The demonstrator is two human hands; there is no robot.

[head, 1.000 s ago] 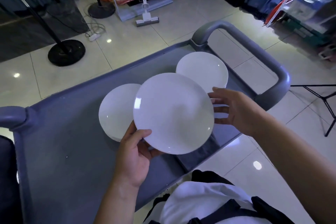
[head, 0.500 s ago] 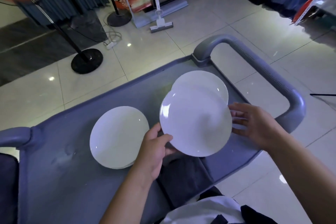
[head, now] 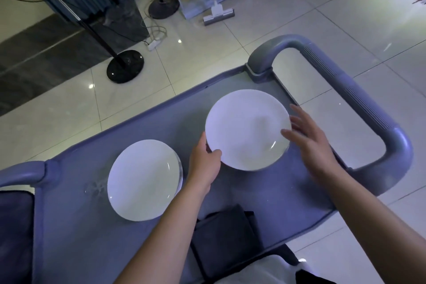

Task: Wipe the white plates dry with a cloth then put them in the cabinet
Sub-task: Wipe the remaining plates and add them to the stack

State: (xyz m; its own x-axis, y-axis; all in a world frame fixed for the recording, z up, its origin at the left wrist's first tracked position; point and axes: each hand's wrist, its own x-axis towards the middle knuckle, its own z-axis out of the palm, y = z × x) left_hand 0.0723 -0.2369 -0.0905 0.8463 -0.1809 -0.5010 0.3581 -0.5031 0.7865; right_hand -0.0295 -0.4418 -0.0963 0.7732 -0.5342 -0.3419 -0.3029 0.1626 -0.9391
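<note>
On the grey cart top [head: 76,226], a folded dark cloth [head: 227,240] lies at the near edge beside a white plate [head: 144,180], while the left hand [head: 205,166] pinches the far plate's [head: 246,129] near-left rim and the right hand [head: 311,140] touches its right rim with fingers spread, straight.

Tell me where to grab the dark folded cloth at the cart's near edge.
Pinch the dark cloth at its far upper corner, coming from above. It lies flat and folded on the cart tray, so that raised corner probably offers the easiest edge; the left forearm crosses its left side.
</note>
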